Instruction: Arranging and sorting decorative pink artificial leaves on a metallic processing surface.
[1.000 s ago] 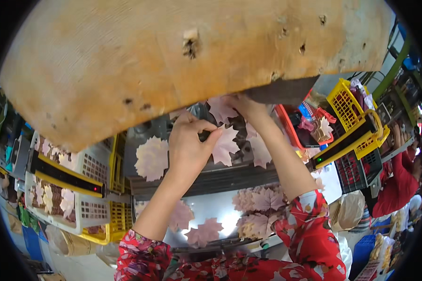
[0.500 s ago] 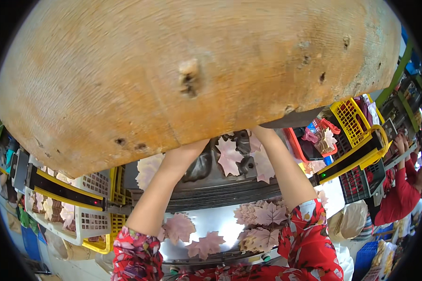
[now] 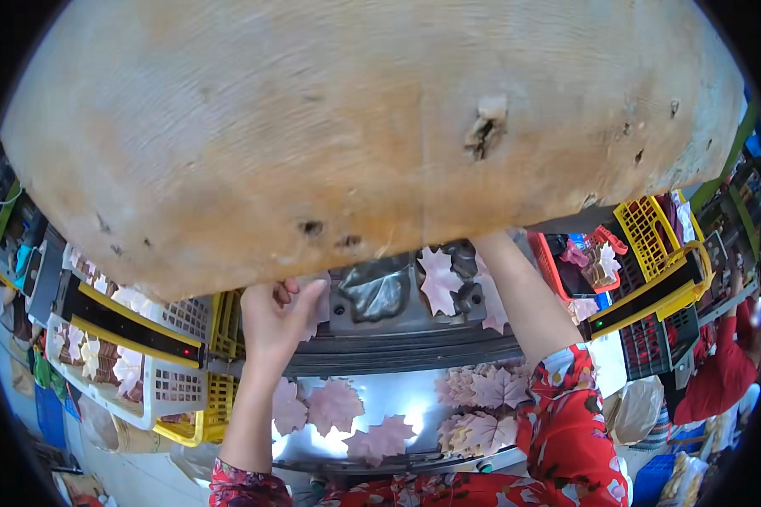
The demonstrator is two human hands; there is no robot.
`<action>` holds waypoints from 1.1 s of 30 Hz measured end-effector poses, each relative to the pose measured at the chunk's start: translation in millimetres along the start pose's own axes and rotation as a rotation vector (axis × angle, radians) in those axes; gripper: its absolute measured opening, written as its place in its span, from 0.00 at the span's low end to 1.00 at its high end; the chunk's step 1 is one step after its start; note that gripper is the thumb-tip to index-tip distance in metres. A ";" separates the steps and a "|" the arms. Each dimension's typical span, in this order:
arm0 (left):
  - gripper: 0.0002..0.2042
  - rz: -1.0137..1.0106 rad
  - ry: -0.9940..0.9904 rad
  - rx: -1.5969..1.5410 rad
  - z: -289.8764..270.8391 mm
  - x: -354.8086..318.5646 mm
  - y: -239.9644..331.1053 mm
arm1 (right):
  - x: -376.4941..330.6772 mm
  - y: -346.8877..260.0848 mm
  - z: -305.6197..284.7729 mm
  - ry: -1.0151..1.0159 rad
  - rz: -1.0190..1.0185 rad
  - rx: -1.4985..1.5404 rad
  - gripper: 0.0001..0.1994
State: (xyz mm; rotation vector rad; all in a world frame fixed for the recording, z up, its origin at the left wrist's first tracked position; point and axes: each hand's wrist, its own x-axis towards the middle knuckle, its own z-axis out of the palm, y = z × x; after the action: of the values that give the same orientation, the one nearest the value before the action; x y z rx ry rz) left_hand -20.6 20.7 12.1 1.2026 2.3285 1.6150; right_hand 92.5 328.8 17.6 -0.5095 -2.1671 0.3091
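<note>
My left hand (image 3: 271, 325) is closed at the left end of a dark metal mould (image 3: 340, 319), thumb and fingers together on a pale pink cloth leaf (image 3: 319, 308). Beside it the mould's glossy leaf-shaped form (image 3: 376, 291) is bare. One pink leaf (image 3: 440, 283) lies on the mould to the right, and another leaf (image 3: 491, 300) shows farther right, partly behind my arm. My right forearm (image 3: 528, 296) reaches under a big wooden block (image 3: 380, 144); that hand is hidden by the block.
On the shiny metal ledge (image 3: 389, 397) lie single pink leaves (image 3: 334, 404) and leaf stacks (image 3: 486, 389). A white basket of leaves (image 3: 173, 397) stands left, a red basket (image 3: 550, 266) right. Black-and-yellow bars (image 3: 135, 325) flank both sides. A person in red (image 3: 719, 367) is at far right.
My left hand has come out from under the wooden block, moving left and nearer, and now grips a leaf at the mould's left. The bare form shows more fully. My right hand stays hidden.
</note>
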 end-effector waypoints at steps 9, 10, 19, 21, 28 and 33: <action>0.10 0.256 -0.021 0.354 -1.7 14.6 -45.1 | -10.8 -17.3 -22.3 -0.033 -0.025 0.043 0.19; 0.10 0.212 -0.014 0.366 -4.5 14.9 -43.7 | -13.5 -23.2 -25.4 -0.035 -0.038 0.065 0.19; 0.16 0.099 0.040 -0.173 10.9 31.0 -46.3 | -28.4 -56.5 -41.5 -0.234 0.027 0.121 0.17; 0.11 0.193 0.106 -0.146 14.4 30.0 -45.5 | -28.9 -74.0 -38.2 -0.205 -0.008 0.204 0.19; 0.06 0.101 0.048 -0.245 31.8 31.6 -30.0 | -35.1 -114.7 -27.6 -0.241 -0.012 0.174 0.19; 0.07 0.193 0.058 -0.158 44.4 26.6 -40.0 | -42.7 -87.4 -15.2 -0.160 -0.158 0.129 0.17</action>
State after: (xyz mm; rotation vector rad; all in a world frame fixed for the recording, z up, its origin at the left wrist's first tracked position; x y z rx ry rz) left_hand -41.0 65.7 -30.9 1.3990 2.1249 1.8777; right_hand 106.2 232.2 31.0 -0.2459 -2.3074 0.4113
